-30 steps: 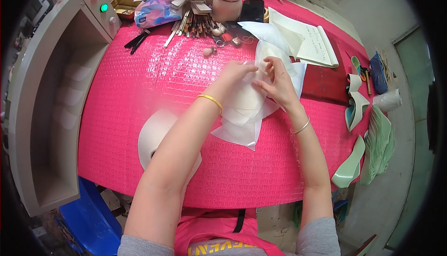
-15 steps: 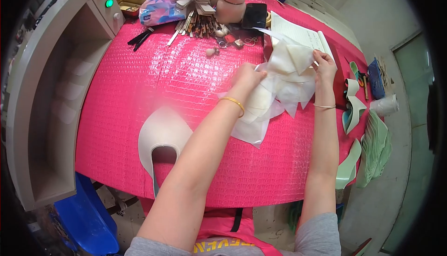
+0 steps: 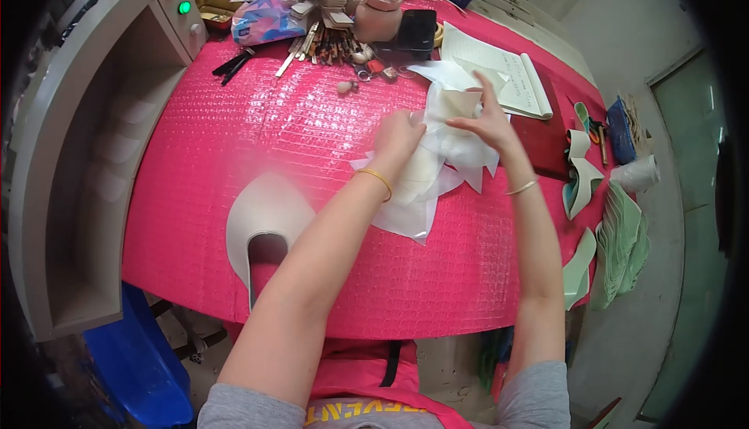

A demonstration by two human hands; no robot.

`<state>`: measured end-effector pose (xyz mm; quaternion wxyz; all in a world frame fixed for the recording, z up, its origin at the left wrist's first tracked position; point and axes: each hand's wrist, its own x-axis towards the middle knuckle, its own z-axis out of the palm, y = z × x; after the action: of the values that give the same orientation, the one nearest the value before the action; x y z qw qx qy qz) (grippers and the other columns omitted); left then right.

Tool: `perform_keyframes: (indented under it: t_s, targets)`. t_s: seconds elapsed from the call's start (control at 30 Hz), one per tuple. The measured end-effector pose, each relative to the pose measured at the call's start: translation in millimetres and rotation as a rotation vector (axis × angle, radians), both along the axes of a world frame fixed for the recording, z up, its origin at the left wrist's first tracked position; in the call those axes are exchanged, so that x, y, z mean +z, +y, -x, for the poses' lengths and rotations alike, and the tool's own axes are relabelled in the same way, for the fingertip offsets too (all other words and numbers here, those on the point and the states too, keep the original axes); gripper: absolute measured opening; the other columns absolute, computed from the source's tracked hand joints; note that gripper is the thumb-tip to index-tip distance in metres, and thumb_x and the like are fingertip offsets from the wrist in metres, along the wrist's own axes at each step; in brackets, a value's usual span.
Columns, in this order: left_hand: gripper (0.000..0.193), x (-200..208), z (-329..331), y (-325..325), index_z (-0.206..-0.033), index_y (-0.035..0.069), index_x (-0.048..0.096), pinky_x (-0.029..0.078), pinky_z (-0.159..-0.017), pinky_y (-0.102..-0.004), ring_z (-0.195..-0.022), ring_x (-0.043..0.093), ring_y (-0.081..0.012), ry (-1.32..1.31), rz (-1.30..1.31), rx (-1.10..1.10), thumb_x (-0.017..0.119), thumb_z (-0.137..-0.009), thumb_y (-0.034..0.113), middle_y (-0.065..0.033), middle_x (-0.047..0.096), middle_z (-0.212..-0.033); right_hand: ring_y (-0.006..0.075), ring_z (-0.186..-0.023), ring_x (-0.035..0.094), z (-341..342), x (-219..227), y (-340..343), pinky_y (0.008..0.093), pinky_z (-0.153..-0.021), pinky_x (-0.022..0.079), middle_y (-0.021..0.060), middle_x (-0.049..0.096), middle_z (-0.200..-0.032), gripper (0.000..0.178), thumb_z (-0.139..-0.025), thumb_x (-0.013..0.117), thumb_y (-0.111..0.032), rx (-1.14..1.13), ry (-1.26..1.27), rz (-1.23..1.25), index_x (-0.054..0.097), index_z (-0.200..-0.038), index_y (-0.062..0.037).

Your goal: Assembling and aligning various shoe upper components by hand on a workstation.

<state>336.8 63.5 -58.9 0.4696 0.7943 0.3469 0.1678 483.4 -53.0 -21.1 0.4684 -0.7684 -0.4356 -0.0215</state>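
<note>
Pink quilted tabletop point(image 3: 187, 218), grey cabinet point(image 3: 94, 129) at its left, open notebook point(image 3: 507, 78) toward the far right. Translucent white sheets point(image 3: 446, 147) lie mid-surface, overlapping and fanned at uneven angles. Left hand point(image 3: 399, 137) at their left edge, its grip curled in; cannot tell whether a sheet is pinched. Right hand point(image 3: 495, 123) over their right side, its grip open, thumb and fingers spread about a sheet's corner. Handling looks partway: sheets laid out loose, corners jutting, not squared together. Cream curved piece point(image 3: 269, 201) sits apart beside the left forearm, untouched; nested green pieces point(image 3: 620, 234) at the right edge, also untouched.
</note>
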Motion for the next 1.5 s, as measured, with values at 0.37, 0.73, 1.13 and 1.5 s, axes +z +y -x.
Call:
perform_keyframes:
  t_s: [0.37,0.73,1.13,1.5]
  targets:
    - [0.041,-4.6,-14.0,5.1,-0.108,0.008,0.055,0.045,-0.078,-0.0423,-0.094,0.056,-0.0331,0.097,0.073,-0.062,0.065,-0.072,0.027,-0.0169,0.058,-0.101,0.0233,-0.078,0.060,-166.8,48.5,-84.0,0.0363,-0.063,0.053,0.0109,0.059,-0.095,0.027,-0.075,0.064,-0.006,-0.378,0.638,-0.978,0.054,-0.099,0.0010]
    - [0.059,92.6,68.1,-19.5,-0.119,-0.001,0.043,0.041,-0.084,-0.0307,-0.099,0.050,-0.0214,-0.527,0.465,-0.473,0.070,-0.071,0.020,-0.0139,0.051,-0.108,0.0159,-0.096,0.057,121.8,44.7,-62.6,0.0282,-0.080,0.049,0.0066,0.059,-0.105,0.024,-0.087,0.051,-0.013,0.211,1.262,-0.717,0.052,-0.109,-0.0033]
    - [0.026,81.3,232.3,-15.9,-0.102,-0.003,0.058,0.045,-0.065,-0.0219,-0.077,0.055,-0.0065,-0.234,0.593,-0.299,0.053,-0.086,0.017,-0.0014,0.061,-0.086,0.0223,-0.086,0.061,249.7,78.5,-56.7,0.0319,-0.073,0.048,0.0136,0.062,-0.092,0.030,-0.076,0.064,-0.016,0.266,-0.259,-0.146,0.060,-0.102,-0.0006]
    - [0.025,-14.2,304.1,98.3,-0.087,0.000,0.058,0.042,-0.065,-0.0228,-0.072,0.052,-0.0106,0.145,-0.438,-0.033,0.057,-0.083,0.024,-0.0014,0.056,-0.077,0.0134,-0.055,0.053,244.2,12.6,-3.6,0.0203,-0.040,0.038,0.0169,0.061,-0.086,0.018,-0.081,0.049,-0.013,0.530,1.341,0.033,0.052,-0.092,0.0008]
